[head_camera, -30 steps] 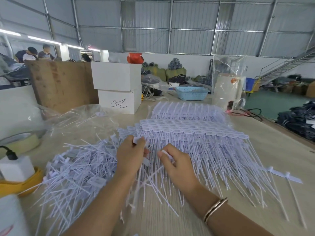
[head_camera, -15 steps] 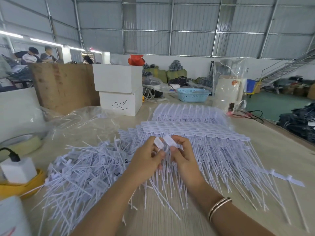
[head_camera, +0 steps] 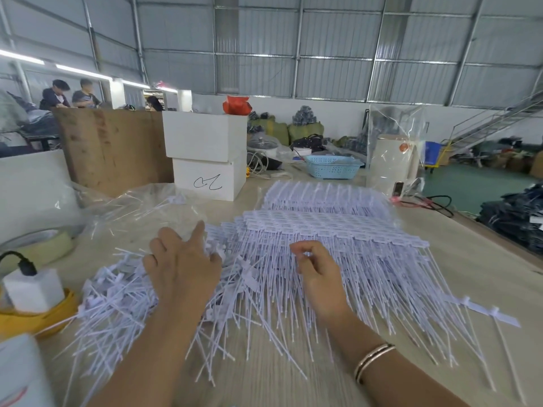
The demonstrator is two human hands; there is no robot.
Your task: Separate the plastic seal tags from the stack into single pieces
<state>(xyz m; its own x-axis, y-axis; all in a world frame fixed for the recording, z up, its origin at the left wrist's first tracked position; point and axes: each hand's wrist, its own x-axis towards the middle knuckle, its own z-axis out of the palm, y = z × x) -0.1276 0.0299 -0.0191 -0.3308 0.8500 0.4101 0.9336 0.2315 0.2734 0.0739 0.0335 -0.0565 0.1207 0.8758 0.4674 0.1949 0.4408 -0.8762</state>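
Between pieces: the left hand [head_camera: 182, 265] lies flat, fingers straight, over the loose pile [head_camera: 117, 301] on the desk [head_camera: 484, 259] — likely just dropping a single tag. The right hand [head_camera: 317, 268] hovers over the stack [head_camera: 338, 230], fingers curled; whether they pinch a tag I cannot tell. Next — pinch one tag head and snap it free.

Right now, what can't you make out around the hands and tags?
- Head view: left hand covers the loose tags beneath; contact unclear.
- Right hand: curled fingers hide whether they pinch a tag.
- Stack of joined tags: layer count too fine.
- White object, bottom left: cut off by the frame edge.
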